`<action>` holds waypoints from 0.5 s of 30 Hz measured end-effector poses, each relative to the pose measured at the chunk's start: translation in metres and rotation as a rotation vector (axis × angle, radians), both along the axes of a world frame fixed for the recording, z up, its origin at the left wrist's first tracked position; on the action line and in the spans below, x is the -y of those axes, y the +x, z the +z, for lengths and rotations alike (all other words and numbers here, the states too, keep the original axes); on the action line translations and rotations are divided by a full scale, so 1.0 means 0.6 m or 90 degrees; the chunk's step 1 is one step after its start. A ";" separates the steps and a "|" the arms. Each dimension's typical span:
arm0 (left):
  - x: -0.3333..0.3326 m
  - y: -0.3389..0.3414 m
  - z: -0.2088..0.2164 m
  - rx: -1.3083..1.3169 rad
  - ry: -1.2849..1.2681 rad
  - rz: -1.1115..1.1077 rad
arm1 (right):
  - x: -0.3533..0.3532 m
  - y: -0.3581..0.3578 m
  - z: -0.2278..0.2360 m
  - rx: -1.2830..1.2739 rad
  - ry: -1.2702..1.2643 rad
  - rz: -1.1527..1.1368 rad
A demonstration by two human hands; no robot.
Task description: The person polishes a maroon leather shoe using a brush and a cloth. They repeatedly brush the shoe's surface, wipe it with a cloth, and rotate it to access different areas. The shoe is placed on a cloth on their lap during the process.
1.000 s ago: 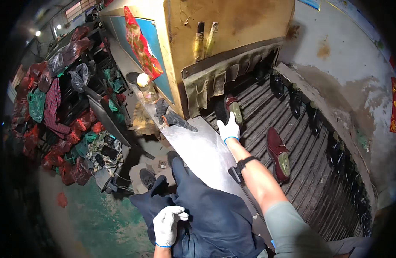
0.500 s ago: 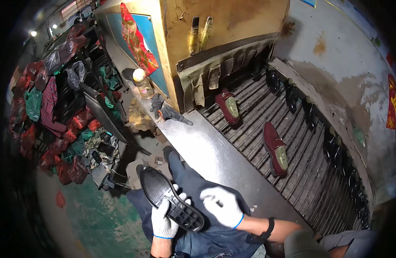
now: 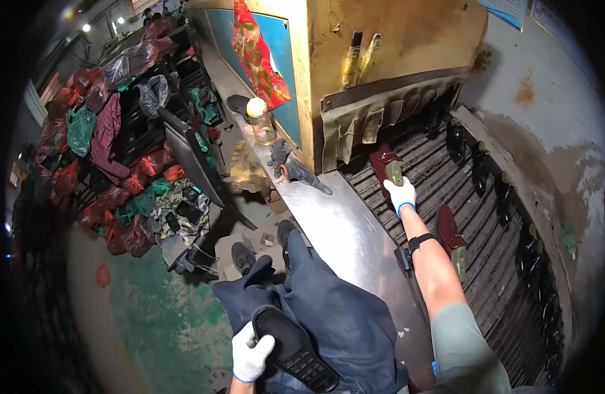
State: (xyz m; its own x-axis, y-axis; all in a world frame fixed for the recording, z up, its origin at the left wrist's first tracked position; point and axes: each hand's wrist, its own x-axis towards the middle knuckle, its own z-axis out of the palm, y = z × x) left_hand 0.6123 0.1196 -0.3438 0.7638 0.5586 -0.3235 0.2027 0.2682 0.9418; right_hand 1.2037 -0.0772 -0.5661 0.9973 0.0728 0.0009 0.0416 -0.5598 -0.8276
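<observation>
My left hand (image 3: 251,354), in a white glove, is closed on a black shoe sole (image 3: 292,348) over my lap, its treaded face up. My right arm reaches forward over the rollers. My gloved right hand (image 3: 401,193) is closed around the heel end of a maroon shoe (image 3: 379,162) with a pale green shoe last (image 3: 394,172) inside; its fingertips are partly hidden. A second maroon shoe (image 3: 449,226), also on a green last (image 3: 458,261), lies nearer on the roller conveyor (image 3: 506,315), partly behind my forearm.
A metal ledge (image 3: 335,230) runs beside the rollers, holding a grey work glove (image 3: 296,169) and a jar (image 3: 263,128). Beyond stands a yellowish machine (image 3: 394,46) with a hanging flap curtain (image 3: 355,125). Black shoes (image 3: 479,174) line the right edge. Plastic bags (image 3: 83,131) crowd the left.
My right hand has gone from beside the sole out to the farther maroon shoe and taken hold of it. My left hand has lowered slightly with the sole. The view has shifted.
</observation>
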 end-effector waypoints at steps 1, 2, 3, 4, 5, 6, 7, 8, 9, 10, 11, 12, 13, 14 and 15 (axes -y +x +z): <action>-0.010 0.006 0.000 -0.027 0.008 0.008 | -0.016 -0.011 0.014 -0.045 -0.041 0.022; -0.015 0.019 -0.005 0.011 0.000 0.031 | -0.030 -0.029 0.036 -0.148 0.107 -0.012; -0.021 0.037 0.001 0.087 -0.141 -0.005 | -0.052 -0.058 0.068 -0.253 0.252 -0.046; -0.015 0.059 -0.006 0.123 -0.261 0.021 | -0.051 -0.068 0.093 -0.344 0.397 -0.093; -0.006 0.079 -0.013 0.157 -0.383 0.043 | -0.023 -0.083 0.090 -0.392 0.562 -0.097; -0.001 0.092 -0.015 0.166 -0.400 0.030 | 0.003 -0.094 0.090 -0.444 0.722 -0.110; 0.001 0.092 -0.015 0.172 -0.412 0.032 | 0.019 -0.141 0.089 -0.496 0.855 -0.069; 0.001 0.095 -0.014 0.182 -0.421 0.032 | 0.040 -0.187 0.093 -0.556 0.980 -0.032; -0.001 0.091 -0.012 0.193 -0.421 0.025 | 0.057 -0.258 0.112 -0.588 1.055 0.029; -0.002 0.082 -0.008 0.201 -0.422 0.019 | 0.073 -0.334 0.151 -0.561 1.002 0.112; -0.002 0.076 -0.003 0.211 -0.424 0.010 | 0.086 -0.397 0.203 -0.530 0.947 0.192; -0.003 0.074 0.000 0.220 -0.439 -0.004 | 0.088 -0.442 0.261 -0.554 1.002 0.215; 0.000 0.074 0.001 0.241 -0.452 -0.005 | 0.093 -0.479 0.292 -0.582 1.059 0.237; 0.000 0.074 -0.001 0.249 -0.456 -0.013 | 0.109 -0.497 0.270 -0.621 1.046 0.196; 0.002 0.075 -0.002 0.257 -0.460 -0.019 | 0.127 -0.515 0.255 -0.622 0.981 0.180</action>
State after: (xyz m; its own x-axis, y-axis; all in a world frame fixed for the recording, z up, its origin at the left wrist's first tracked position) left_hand 0.6574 0.1185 -0.3451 0.9093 0.2963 -0.2920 -0.0980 0.8348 0.5418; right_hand 0.8947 -0.1532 -0.4131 0.6430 0.7128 -0.2800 -0.7625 0.5619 -0.3206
